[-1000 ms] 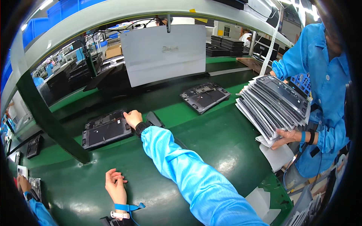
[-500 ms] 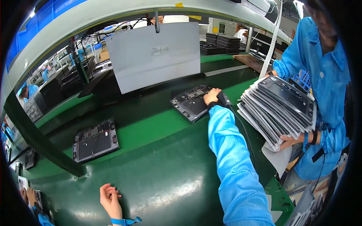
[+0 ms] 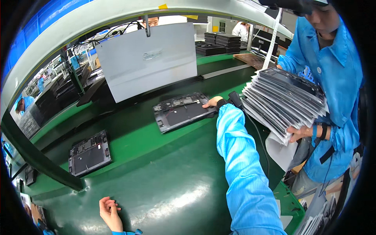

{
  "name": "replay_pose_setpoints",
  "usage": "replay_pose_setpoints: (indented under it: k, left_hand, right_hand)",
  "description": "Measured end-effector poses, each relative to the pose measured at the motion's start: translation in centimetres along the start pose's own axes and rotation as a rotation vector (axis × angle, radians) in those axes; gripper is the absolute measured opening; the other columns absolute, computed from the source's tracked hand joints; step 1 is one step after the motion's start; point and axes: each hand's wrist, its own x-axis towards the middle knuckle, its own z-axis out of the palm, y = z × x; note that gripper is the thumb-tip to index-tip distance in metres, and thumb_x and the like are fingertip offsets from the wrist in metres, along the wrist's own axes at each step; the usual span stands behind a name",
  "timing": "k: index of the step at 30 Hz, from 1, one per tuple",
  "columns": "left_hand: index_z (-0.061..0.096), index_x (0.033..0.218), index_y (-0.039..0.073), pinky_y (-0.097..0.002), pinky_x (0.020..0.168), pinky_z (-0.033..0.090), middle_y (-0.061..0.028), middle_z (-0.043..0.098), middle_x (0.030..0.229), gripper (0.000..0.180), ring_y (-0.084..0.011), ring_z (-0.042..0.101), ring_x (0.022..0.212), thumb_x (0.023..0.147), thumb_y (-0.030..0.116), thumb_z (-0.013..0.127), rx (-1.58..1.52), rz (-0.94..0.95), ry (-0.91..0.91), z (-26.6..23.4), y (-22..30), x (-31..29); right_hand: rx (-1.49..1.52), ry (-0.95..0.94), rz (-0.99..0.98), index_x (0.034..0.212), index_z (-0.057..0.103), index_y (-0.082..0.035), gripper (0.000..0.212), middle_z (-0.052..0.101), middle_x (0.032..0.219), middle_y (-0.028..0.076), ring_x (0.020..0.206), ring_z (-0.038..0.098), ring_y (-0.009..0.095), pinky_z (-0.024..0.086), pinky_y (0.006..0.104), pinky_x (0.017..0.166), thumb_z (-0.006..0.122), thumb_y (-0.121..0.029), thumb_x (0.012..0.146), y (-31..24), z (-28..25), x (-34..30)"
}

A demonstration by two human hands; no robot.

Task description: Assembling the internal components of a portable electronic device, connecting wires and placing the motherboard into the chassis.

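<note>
At the end of my outstretched right arm, my right hand (image 3: pixel 212 102) grips the right edge of an opened laptop base (image 3: pixel 182 114), thumb on top and the other fingers hidden beneath. Its circuit board and black battery face up; it lies on the green bench. Over the nearer green mat (image 3: pixel 164 188), my left hand (image 3: pixel 111 213) holds nothing, its fingers loosely bent and a little apart. A second open laptop base (image 3: pixel 90 154) rests farther left. Beside my right wrist is a black device (image 3: pixel 235 98) with a cable.
At the right a person in blue (image 3: pixel 333 78) carries a tall stack of dark panels with white sheets between them (image 3: pixel 284 109). A white board (image 3: pixel 149 58) hangs behind the bench. A dark green post (image 3: pixel 43 162) rises at the left. Black trays (image 3: pixel 223 44) are piled at the back.
The laptop base in my right hand has slid left and turned somewhat. My left hand stays empty over the mat. The whole view has shifted slightly.
</note>
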Motion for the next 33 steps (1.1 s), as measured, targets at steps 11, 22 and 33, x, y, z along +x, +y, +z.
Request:
replay_pose_setpoints:
  k: [11,22,33]
  left_hand:
    - [0.05,0.102,-0.002,-0.0213,0.055,0.047,-0.0052,0.053,0.083,0.021,-0.0085,0.052,0.069,0.083,-0.007,0.045,-0.044,-0.008,0.006,0.0,0.2,-0.2]
    - [0.049,0.112,-0.003,-0.0291,0.068,0.052,-0.0142,0.058,0.096,0.038,-0.0192,0.061,0.081,0.093,0.03,0.048,-0.464,-0.099,-0.064,-1.3,-1.8,1.5]
    - [0.045,0.124,0.001,-0.0306,0.09,0.042,-0.0086,0.055,0.116,0.04,-0.0161,0.052,0.104,0.091,0.023,0.052,-0.585,-0.272,-0.602,0.2,0.4,0.8]
  right_hand:
    - [1.732,-0.068,-0.118,0.104,0.053,0.003,0.022,0.06,0.102,0.013,0.09,0.061,0.024,0.052,0.0392,0.083,0.056,-0.012,0.087,-5.6,5.1,-10.4]
    - [1.927,-0.328,-0.147,0.109,0.054,0.002,0.027,0.06,0.106,0.013,0.097,0.058,0.024,0.047,0.0372,0.089,0.058,-0.01,0.085,-10.8,11.5,-26.9]
    - [1.671,-0.419,-0.159,0.1,0.059,0.0,0.025,0.062,0.099,0.009,0.087,0.06,0.016,0.048,0.0334,0.079,0.058,-0.022,0.088,-8.8,17.0,-35.9]
